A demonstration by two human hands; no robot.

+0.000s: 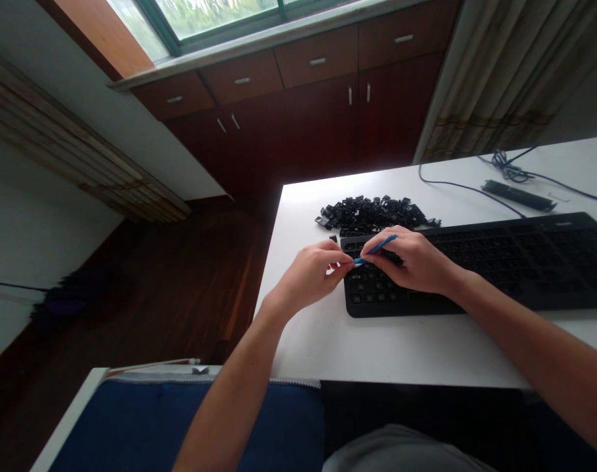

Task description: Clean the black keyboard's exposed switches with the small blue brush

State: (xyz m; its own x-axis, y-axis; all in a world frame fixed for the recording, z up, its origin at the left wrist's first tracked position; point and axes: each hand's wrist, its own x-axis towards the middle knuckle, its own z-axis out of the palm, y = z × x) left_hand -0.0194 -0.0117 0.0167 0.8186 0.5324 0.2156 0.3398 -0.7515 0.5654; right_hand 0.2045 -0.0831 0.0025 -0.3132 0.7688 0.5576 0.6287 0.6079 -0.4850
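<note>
A black keyboard (495, 262) with its keycaps off over the left part lies on the white table. Between the thumb and fingers of my right hand (416, 261) is a thin blue stick (385, 243), slanting down to the left above the keyboard's left end. My left hand (318, 269) is pinched closed at the stick's lower tip; whether it grips the tip or a small piece there is hidden by the fingers. Just behind the keyboard's left end lies a heap of loose black keycaps (371, 213), with one stray keycap (333, 238) near my left fingers.
A long black plastic piece (518, 195) and a coiled black cable (509, 167) lie at the table's back right. The white table (401, 351) ends on the left above a dark wooden floor (200, 275). A blue padded seat (190, 426) is at the front left.
</note>
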